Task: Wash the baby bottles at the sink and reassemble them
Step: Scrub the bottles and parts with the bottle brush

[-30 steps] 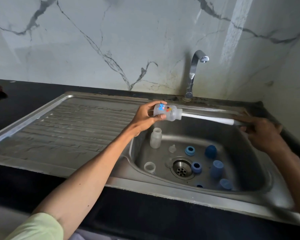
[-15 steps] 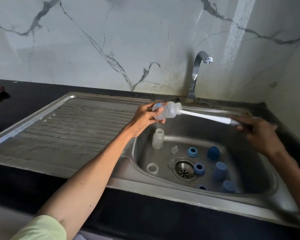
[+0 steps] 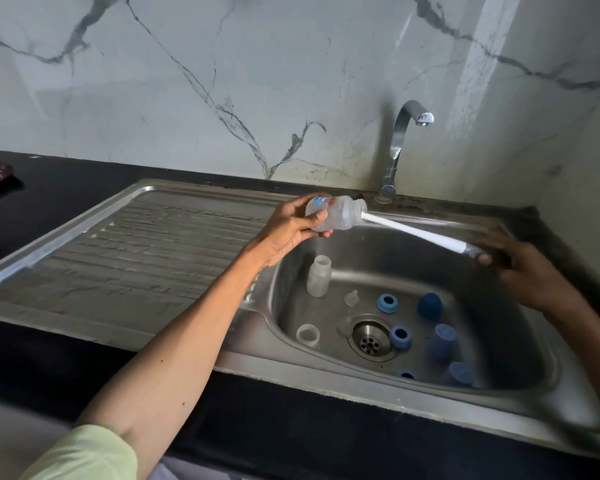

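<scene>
I see the left hand (image 3: 290, 225) gripping a clear baby bottle (image 3: 336, 213) on its side above the sink basin (image 3: 520, 344), just left of the tap (image 3: 400, 140). The right hand (image 3: 520, 268) pinches the end of a white brush handle (image 3: 416, 232) running into the bottle's mouth. Below in the basin: two open bottles (image 3: 318, 279), blue caps (image 3: 429, 305) and rings (image 3: 386, 303) around the drain (image 3: 369, 338).

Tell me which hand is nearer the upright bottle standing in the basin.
Left. The left hand grips another bottle almost directly above the upright bottle; the right hand holds the brush handle far across the basin.
</scene>
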{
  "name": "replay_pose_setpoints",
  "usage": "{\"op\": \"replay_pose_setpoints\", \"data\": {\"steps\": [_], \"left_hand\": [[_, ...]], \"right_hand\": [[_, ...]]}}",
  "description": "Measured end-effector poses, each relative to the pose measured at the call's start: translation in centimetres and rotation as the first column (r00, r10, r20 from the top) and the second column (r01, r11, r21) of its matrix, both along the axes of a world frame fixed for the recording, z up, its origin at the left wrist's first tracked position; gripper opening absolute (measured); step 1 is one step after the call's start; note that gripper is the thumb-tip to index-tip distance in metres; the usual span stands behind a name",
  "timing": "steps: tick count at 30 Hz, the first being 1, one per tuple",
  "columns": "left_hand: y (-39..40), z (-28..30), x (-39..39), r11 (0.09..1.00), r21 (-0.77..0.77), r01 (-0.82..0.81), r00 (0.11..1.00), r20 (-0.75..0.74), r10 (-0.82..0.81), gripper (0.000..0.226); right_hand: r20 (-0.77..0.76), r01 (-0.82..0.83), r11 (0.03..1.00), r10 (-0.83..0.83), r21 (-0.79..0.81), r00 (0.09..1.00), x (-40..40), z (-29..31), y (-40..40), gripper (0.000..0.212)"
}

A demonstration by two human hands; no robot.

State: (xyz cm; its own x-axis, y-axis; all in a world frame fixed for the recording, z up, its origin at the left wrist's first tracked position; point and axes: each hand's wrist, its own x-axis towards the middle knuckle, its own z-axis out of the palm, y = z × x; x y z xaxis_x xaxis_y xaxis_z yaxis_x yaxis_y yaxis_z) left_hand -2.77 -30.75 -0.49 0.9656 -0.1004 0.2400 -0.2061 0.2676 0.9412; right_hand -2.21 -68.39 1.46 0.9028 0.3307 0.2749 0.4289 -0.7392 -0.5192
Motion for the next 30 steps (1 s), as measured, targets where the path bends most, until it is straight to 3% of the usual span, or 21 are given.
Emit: {"op": "replay_pose_setpoints", "data": {"steps": [5, 8, 14, 19, 22, 25, 28, 30], "left_hand": [[0.2, -0.2, 0.0, 0.997, 0.072, -0.029, 0.994, 0.105, 0.022, 0.055], [0.5, -0.1, 0.1, 0.988, 0.129, -0.08, 0.985, 0.163, 0.058, 0.059], [0.7, -0.4, -0.2, 0.968, 0.235, -0.094, 0.987, 0.15, 0.06, 0.054], [1.1, -0.7, -0.2, 0.969, 0.234, -0.075, 0.993, 0.112, 0.05, 0.053], [1.4, -0.5, -0.4, 0.991, 0.129, -0.035, 0.998, 0.059, 0.028, 0.05], [1.1, -0.3, -0.2, 0.999, 0.026, 0.023, 0.999, 0.045, -0.024, 0.049], [0.7, -0.7, -0.1, 0.999, 0.016, 0.036, 0.999, 0.032, -0.036, 0.049], [0.6, -1.0, -0.1, 0.997, 0.078, -0.015, 1.0, 0.024, 0.013, 0.051]], "right_hand": [[-0.256, 0.05, 0.999, -0.052, -0.014, 0.965, -0.3, -0.8, 0.8, 0.034], [-0.332, 0.057, 0.998, -0.059, -0.016, 0.941, -0.3, -0.9, 1.2, 0.032], [-0.224, 0.082, 0.984, -0.117, -0.161, 0.967, -0.3, -0.4, 1.0, 0.038], [-0.14, 0.117, 0.942, -0.168, -0.316, 0.976, -1.2, 1.3, 1.1, 0.04], [-0.097, 0.022, 0.964, -0.049, -0.264, 0.994, -0.2, 1.1, -0.6, 0.031], [-0.124, -0.038, 0.993, 0.023, -0.116, 0.992, 0.9, -0.2, -2.6, 0.025], [-0.168, 0.046, 0.998, -0.051, -0.031, 0.985, -0.7, 0.7, -0.3, 0.025], [-0.194, 0.115, 0.99, -0.13, -0.087, 0.972, -0.4, 0.2, 0.3, 0.03]]}}
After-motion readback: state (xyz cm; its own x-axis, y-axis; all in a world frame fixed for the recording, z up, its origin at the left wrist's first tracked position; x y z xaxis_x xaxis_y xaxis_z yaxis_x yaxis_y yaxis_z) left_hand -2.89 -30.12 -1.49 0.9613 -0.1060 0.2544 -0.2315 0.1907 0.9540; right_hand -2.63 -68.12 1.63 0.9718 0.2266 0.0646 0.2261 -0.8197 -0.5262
